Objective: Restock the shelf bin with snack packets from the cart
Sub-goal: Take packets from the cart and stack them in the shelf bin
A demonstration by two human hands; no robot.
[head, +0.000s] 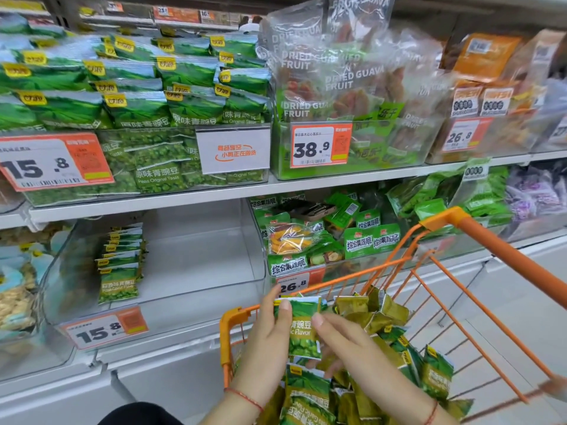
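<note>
At about 6 o'clock in the view, both hands meet over the orange wire cart (435, 289). The left hand (270, 338) grips a green garlic-flavour pea packet (303, 329) held upright, thumb curled over its front top edge and fingers wrapped behind its left side. The right hand (340, 342) comes in from 5 o'clock; its thumb lies on the packet's right front and its fingers curl behind the lower part, so it too has hold of the packet. Each wrist wears a thin red string.

Below and to the right of the hands, from 6 to 4 o'clock, the cart holds a loose heap of pea packets (399, 357), some face up, some showing olive backs.

The clear shelf bin (214, 265) sits at 9 o'clock from the hands, on the lower shelf. A single upright row of matching packets (121, 265) stands at its left side. An orange price tag reading 15.8 (104, 328) hangs on its front lip.

At 12 o'clock, the upper shelf carries a full bin of original-taste pea packets (138, 96), and at 1 o'clock bags of dried guava fruit (343, 75). Just beyond the cart's far rim lies a bin of mixed vegetable crisp packets (322, 237).
</note>
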